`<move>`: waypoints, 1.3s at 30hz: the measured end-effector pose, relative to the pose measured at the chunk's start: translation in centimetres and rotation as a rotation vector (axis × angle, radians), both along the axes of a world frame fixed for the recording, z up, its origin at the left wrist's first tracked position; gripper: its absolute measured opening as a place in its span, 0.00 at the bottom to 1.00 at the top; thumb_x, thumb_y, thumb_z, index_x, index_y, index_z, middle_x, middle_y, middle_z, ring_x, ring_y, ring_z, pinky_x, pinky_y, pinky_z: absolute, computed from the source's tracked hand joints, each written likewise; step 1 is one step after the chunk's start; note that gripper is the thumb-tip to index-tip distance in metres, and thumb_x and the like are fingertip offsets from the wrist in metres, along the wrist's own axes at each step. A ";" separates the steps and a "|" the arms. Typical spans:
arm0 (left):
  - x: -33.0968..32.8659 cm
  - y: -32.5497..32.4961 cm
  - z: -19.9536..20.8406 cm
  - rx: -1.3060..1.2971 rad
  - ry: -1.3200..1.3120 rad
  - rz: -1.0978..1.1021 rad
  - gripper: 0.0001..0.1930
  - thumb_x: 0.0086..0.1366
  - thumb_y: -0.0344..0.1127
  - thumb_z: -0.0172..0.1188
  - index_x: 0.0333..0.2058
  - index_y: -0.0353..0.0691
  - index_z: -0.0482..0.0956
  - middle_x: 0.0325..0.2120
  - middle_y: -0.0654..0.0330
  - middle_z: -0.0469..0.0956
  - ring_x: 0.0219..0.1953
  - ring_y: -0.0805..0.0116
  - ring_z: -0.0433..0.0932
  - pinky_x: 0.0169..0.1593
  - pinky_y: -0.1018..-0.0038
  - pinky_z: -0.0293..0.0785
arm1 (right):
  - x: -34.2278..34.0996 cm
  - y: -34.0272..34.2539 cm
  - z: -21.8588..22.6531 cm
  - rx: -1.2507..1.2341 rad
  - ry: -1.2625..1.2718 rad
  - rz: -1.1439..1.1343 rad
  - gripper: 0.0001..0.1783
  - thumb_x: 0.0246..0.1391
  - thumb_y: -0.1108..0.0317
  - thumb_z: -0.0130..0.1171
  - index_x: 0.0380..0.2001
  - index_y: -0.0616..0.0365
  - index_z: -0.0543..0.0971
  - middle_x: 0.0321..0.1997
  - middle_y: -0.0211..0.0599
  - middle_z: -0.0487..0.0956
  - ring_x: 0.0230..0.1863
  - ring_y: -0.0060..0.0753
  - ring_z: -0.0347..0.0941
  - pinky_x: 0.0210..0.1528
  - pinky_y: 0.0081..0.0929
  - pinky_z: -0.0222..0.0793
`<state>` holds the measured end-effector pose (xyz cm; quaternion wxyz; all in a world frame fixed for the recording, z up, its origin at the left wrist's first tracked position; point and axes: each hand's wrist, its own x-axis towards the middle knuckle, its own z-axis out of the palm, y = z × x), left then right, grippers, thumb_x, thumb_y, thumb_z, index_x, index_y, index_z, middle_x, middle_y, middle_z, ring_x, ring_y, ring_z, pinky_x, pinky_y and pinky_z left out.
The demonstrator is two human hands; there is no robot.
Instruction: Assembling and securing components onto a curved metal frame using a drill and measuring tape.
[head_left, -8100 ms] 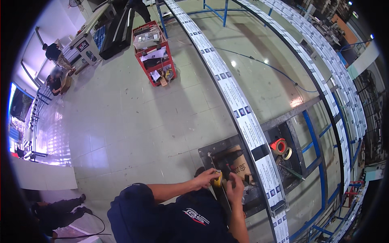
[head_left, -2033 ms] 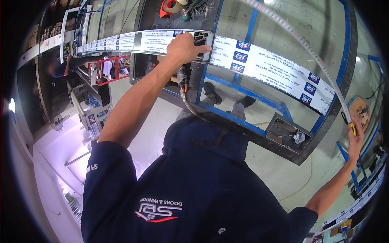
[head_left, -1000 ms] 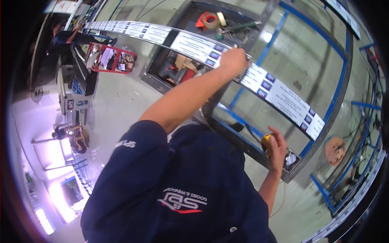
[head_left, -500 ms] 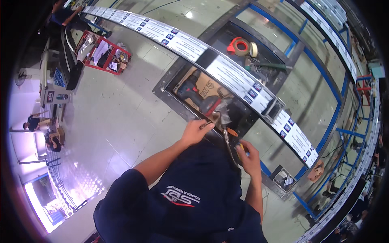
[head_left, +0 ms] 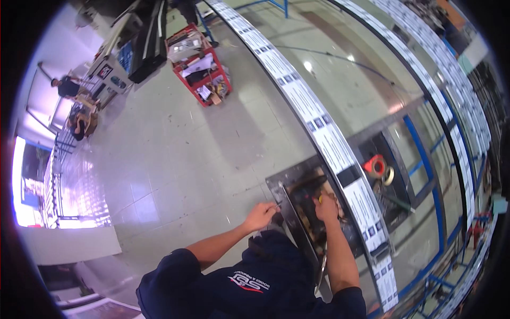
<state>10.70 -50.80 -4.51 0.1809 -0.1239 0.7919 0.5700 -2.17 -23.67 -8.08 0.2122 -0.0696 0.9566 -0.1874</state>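
Note:
My left hand (head_left: 260,216) is pinched at the near-left rim of a dark metal tray (head_left: 277,186). A small dark piece shows at its fingertips, too small to name. My right hand (head_left: 327,208) reaches down into the tray, its fingers closed around something with a yellow part (head_left: 320,199); the rest is hidden. The tray's contents are in shadow and partly covered by my hand and arm. Just past my right hand, a long profile (head_left: 330,146) covered in white printed film runs across the tray.
Beyond the profile, a red tape dispenser (head_left: 375,166) and a cream tape roll (head_left: 389,175) lie on a dark shelf. A red cart (head_left: 200,74) stands on the floor at the far left. Blue frames (head_left: 438,212) and more film-covered profiles (head_left: 458,154) are to the right.
My view has turned, so the tray and profile sit further right. My right hand has moved from the tray's near edge into it. My left hand stays closed near the rim.

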 end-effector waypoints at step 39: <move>-9.2 9.9 10.8 0.039 0.351 -0.169 0.09 0.76 0.34 0.60 0.42 0.34 0.83 0.30 0.68 0.78 0.32 0.83 0.71 0.35 0.83 0.67 | 9.8 3.8 13.9 -0.317 -0.239 -0.245 0.26 0.52 0.62 0.70 0.53 0.59 0.78 0.47 0.46 0.86 0.52 0.55 0.83 0.50 0.49 0.81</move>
